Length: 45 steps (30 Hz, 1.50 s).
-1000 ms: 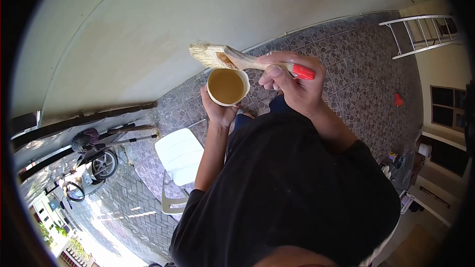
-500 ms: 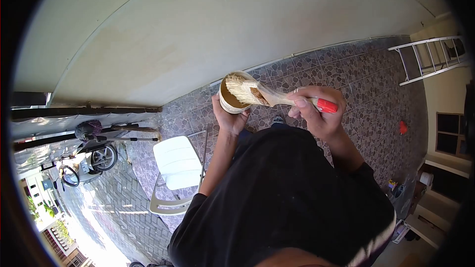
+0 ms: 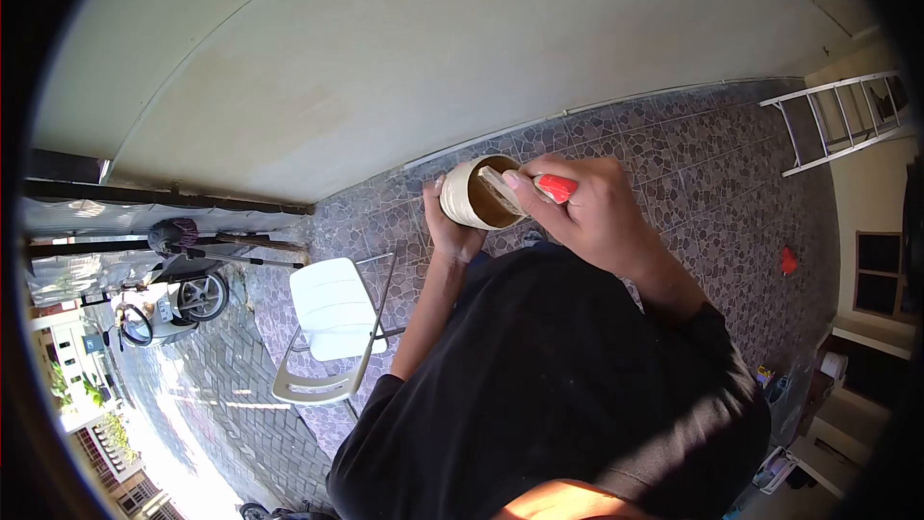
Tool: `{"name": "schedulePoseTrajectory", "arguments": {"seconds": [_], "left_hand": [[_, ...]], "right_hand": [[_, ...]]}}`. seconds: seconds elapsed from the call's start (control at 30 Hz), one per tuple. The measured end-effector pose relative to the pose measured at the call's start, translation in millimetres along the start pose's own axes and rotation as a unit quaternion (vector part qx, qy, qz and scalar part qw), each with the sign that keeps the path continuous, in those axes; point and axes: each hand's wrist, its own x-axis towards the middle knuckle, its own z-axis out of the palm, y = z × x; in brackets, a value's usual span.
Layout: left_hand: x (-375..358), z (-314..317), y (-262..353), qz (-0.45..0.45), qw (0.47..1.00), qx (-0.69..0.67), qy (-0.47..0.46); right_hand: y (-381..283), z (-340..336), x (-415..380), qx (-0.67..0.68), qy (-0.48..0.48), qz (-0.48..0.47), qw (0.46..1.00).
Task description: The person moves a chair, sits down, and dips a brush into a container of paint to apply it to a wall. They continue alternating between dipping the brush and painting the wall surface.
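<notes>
My left hand (image 3: 452, 221) is wrapped round a cream-coloured tub (image 3: 466, 200), which is tilted so that its open mouth faces to the right. Brownish inner walls show inside the tub. In my right hand (image 3: 582, 200) is a paintbrush (image 3: 555, 188) with a red handle end, gripped between thumb and fingers. Its head points into the tub's mouth, and the bristles are mostly hidden inside. The right fingers are close to the rim.
A pale wall (image 3: 385, 58) rises ahead above a stone-patterned tiled floor (image 3: 664, 173). To the left stand a white folding chair (image 3: 337, 308) and a parked motorbike (image 3: 183, 313). An aluminium ladder (image 3: 837, 120) leans at the right, with a red object (image 3: 788, 260) on the floor.
The brush, earlier lying across the tub's rim with its bristles showing, has gone down into the tub. My right hand moved left to the rim, and the tub turned its mouth rightward.
</notes>
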Motion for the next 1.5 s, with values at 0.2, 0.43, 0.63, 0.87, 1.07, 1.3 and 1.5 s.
{"name": "schedulePoseTrajectory", "arguments": {"seconds": [0.2, 0.43, 0.63, 0.87, 1.07, 1.3, 1.5], "left_hand": [[-24, -2, -22, 0.006, 0.999, -0.015, -0.029], [-65, -4, -42, 0.042, 0.997, -0.051, -0.04], [-99, -19, -57, 0.07, 0.996, -0.057, 0.002], [-140, -31, -54, 0.072, 0.994, -0.075, -0.033], [-196, -65, -21, 0.04, 0.998, -0.058, -0.005], [-280, -105, 25, 0.046, 0.997, -0.054, -0.005], [-334, -108, 42, 0.069, 0.995, -0.044, 0.055]], "right_hand": [[7, 16, -25, 0.041, 0.012, -0.013, 0.999], [5, 13, -44, 0.06, -0.042, -0.039, 0.997], [3, 23, -59, 0.074, -0.056, -0.074, 0.993], [-43, 39, -91, 0.038, -0.07, -0.071, 0.994], [-105, 91, -129, -0.022, 0.018, -0.083, 0.996], [-182, 150, -172, -0.019, 0.001, -0.048, 0.999], [-224, 172, -183, -0.045, -0.013, -0.06, 0.997]]}}
